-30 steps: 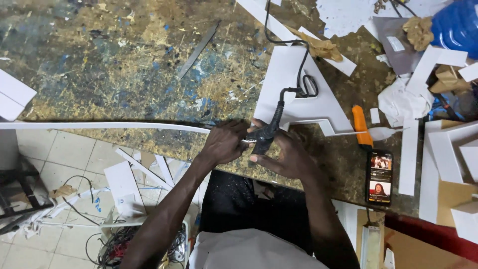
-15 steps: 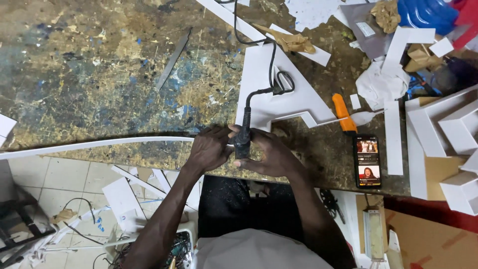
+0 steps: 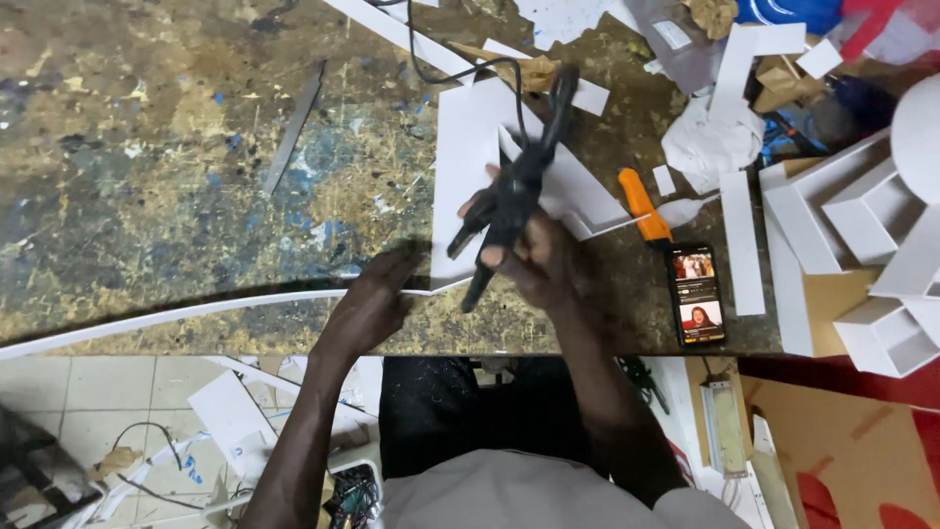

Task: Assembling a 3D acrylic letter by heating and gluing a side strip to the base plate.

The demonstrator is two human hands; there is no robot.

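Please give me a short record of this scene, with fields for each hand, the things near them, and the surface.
Left hand: presses on a long white strip at the bench edge
Right hand: grips a black corded glue gun, lifted off the bench
Under the gun: white cut board
Nearby: orange knife, phone with lit screen
Surface: paint-stained workbench

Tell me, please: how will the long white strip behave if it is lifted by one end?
The long white strip looks thin and narrow and already curves along the bench edge, so it would probably bend and sag. It seems light, like foam board. The left hand presses its end.
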